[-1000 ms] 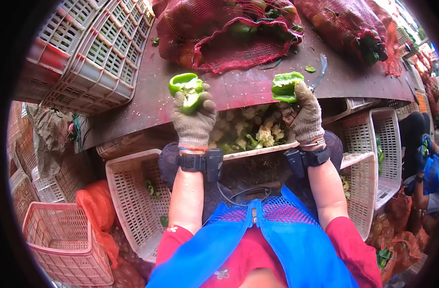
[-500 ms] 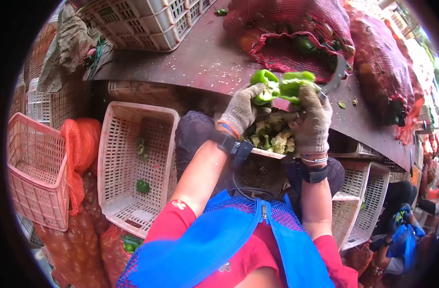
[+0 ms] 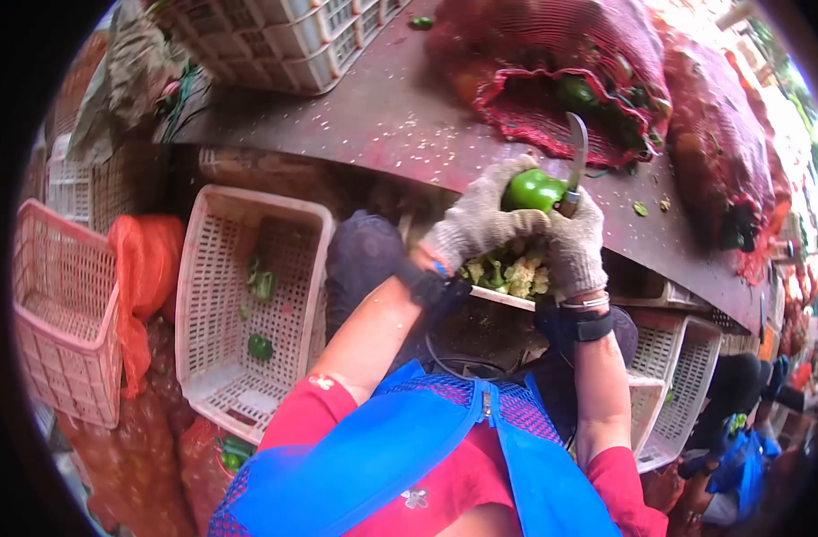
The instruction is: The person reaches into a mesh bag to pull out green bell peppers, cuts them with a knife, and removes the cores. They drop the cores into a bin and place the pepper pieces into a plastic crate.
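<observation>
My left hand [image 3: 481, 215], in a pale knitted glove, is closed around a green bell pepper [image 3: 532, 190] in front of the table edge. My right hand [image 3: 577, 246], gloved too, grips the dark handle of a curved knife [image 3: 578, 148]. Its blade points up and away from me, just right of the pepper, and the right fingers meet the left ones beneath the pepper. Below both hands, pale and green pepper cores [image 3: 521, 273] fill a container with a white rim [image 3: 503, 298]. An open red mesh sack [image 3: 552, 36] with green peppers in it lies beyond the knife.
Left of my knee stands a white slatted crate [image 3: 190, 304] with green pepper pieces [image 3: 261, 347] inside. A pink crate [image 3: 64, 367] is further left. Seeds dot the table [image 3: 355, 134], which bears another crate [image 3: 288, 45]. More crates [image 3: 682, 385] and a person [image 3: 745, 465] are at right.
Half a second ago each hand held a separate green pepper piece, held apart. Now the hands have come together, one rounded pepper shows in the left, and the knife blade has swung upright.
</observation>
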A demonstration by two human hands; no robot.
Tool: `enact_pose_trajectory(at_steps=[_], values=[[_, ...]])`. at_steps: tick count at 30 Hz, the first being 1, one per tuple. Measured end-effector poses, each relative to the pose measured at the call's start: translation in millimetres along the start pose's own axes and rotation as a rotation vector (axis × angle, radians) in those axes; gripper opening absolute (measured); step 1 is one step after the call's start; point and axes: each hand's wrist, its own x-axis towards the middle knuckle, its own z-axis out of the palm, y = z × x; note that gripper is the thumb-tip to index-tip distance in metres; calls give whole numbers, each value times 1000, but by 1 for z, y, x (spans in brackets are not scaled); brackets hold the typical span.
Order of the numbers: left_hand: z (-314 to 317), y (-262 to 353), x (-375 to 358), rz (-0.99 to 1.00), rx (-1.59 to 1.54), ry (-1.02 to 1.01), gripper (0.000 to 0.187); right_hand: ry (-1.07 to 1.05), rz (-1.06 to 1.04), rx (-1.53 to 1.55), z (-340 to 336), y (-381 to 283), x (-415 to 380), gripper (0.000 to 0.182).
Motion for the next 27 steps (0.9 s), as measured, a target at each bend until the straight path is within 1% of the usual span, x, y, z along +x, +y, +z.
enact_pose_trajectory(at_steps=[1,2,3,5,6,7,8,9,11,12,13,15,17,18,19,21,22,23,24,25,26,27], values=[[4,12,-2,88,220,56,93,-40,-31,91,-3,5,2,33],[9,0,0,238,397,146,93,-62,-79,75,-4,4,2,35],[10,4,0,239,376,169,93,-71,-132,64,-5,0,3,37],[14,8,3,146,347,193,91,-158,-47,163,-9,-4,7,36],[16,9,6,121,367,210,89,-138,-22,182,-5,-6,8,36],[18,9,7,95,382,220,87,-144,-29,161,-6,5,15,35],[19,10,9,46,358,229,79,-153,-34,138,-3,8,16,30],[18,13,11,24,357,266,77,-156,-41,114,-3,10,18,26],[20,17,13,-15,340,305,71,-117,-86,106,3,18,22,22],[18,23,15,-98,213,327,58,-121,-28,205,6,19,22,19],[18,16,18,-94,-125,326,42,-153,25,41,3,18,23,17],[11,10,17,-157,-407,245,27,-146,54,85,7,2,14,17],[12,15,11,-341,-729,286,24,-179,-54,83,5,9,10,24],[12,13,9,-398,-753,299,27,-180,-36,97,4,9,7,31],[12,17,8,-460,-809,340,28,-183,-144,37,5,11,5,30],[9,7,10,-481,-947,342,28,-103,-9,300,11,2,-4,28],[14,14,11,-463,-740,443,25,-65,40,343,11,10,3,24],[18,12,9,-347,-561,449,23,-27,143,468,14,7,3,22],[22,5,5,-230,-387,454,21,31,138,473,15,12,4,21],[19,8,5,-296,-524,427,19,89,132,481,19,22,7,21],[16,12,5,-367,-657,408,16,186,25,511,28,31,13,18],[15,22,-3,-338,-885,381,13,222,134,563,23,29,19,17]])
